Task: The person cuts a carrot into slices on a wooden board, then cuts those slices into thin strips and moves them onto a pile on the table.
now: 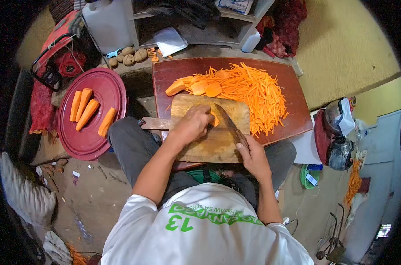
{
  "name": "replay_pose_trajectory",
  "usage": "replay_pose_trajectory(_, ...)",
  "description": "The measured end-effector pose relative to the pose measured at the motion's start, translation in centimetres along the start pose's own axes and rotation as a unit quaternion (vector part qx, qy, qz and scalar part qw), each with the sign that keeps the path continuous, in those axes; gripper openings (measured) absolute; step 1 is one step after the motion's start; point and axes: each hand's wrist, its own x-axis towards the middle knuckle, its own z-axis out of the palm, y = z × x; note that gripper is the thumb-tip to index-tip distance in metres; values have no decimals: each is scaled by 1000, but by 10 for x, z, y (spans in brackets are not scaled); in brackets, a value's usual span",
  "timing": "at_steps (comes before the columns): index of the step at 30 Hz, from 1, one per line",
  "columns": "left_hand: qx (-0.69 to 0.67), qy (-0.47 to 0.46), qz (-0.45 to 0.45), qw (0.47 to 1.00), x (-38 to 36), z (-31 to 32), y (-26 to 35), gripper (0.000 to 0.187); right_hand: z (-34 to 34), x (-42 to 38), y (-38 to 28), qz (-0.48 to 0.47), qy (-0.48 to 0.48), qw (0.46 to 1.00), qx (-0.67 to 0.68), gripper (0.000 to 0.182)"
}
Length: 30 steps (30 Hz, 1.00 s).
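A wooden cutting board (200,152) lies across the near edge of a dark red table (299,110). On the board, my left hand (194,123) has its fingers curled down onto a small orange carrot piece (215,118). My right hand (254,157) is wrapped round the handle of a kitchen knife (229,123), its blade pointing away from me beside the carrot piece. Beyond the board sits a big heap of carrot strips (258,97). Several carrot slices (213,90) and a larger carrot chunk (176,87) lie at the heap's left side.
At left, a round dark red lid (68,141) bears several peeled carrots (87,115). Several brown potatoes (129,59) and a white sheet (170,41) lie behind the table, before a shelf (200,37). A green basket (304,176) with a phone stands at right.
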Motion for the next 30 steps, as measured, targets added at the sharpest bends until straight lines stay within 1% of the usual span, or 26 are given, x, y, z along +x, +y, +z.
replay_pose_trajectory(1,12,-4,-1,1000,-1,0,2,36,4,3,-2,-24,0,1000,2,32)
replay_pose_trajectory(4,52,111,36,992,-4,17,1,32,4,8,-16,8,-58,998,-26,34)
replay_pose_trajectory(7,57,74,16,996,-4,18,2,32,8,9,-10,-42,-51,998,-21,43)
replay_pose_trajectory(10,71,34,12,997,-3,13,6,26,-1,6,-16,-85,-62,993,-53,52)
replay_pose_trajectory(13,122,43,20,991,-4,16,9,25,-14,4,-12,-95,-104,988,-66,59)
replay_pose_trajectory(16,124,26,10,992,-3,10,15,26,-24,8,-27,-50,-143,985,-77,56)
replay_pose_trajectory(19,138,43,18,989,-2,11,14,26,-15,14,-18,-21,-171,983,-64,56)
replay_pose_trajectory(22,104,29,-17,994,1,11,21,29,5,35,-8,-53,-142,987,-53,57)
replay_pose_trajectory(25,128,40,-11,991,1,14,19,33,12,50,-8,-120,-101,986,-49,60)
replay_pose_trajectory(28,135,17,-22,990,0,14,21,32,7,42,-9,-119,-91,989,-19,54)
replay_pose_trajectory(30,135,28,-19,990,-2,15,20,30,-4,29,-9,-107,-103,989,20,54)
